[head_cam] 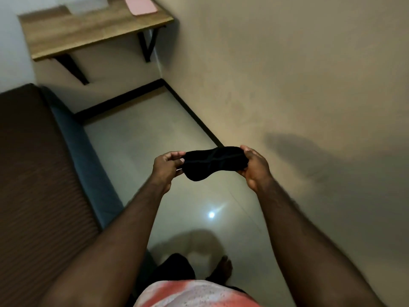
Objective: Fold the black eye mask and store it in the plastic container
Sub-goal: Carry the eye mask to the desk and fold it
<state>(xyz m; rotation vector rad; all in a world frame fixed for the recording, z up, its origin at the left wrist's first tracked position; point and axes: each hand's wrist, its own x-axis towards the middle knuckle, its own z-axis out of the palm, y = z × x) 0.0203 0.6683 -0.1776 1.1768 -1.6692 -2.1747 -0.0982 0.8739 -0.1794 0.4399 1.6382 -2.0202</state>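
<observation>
Head view. The black eye mask (215,162) is held in mid-air at the centre of the frame, above the floor (155,140) and well apart from the table (88,34). It is matte, soft black fabric in an elongated, two-lobed shape, stretched out flat and unfolded, with faint seam lines crossing its middle. The left hand (164,166) pinches the mask's left end between thumb and curled fingers. The right hand (254,167) grips the right end, fingers wrapped beneath the fabric and thumb on top. The floor is glossy pale tile bearing a bright point reflection. The table at upper left has a wood-grain top on black angled brackets. It carries a flat pink rectangle (141,6) and a pale, blurred form that may be the plastic container (88,5). At left lies a brown ribbed cushion (33,173) with a blue edge. The wall (287,63) is plain beige plaster with a black skirting.
</observation>
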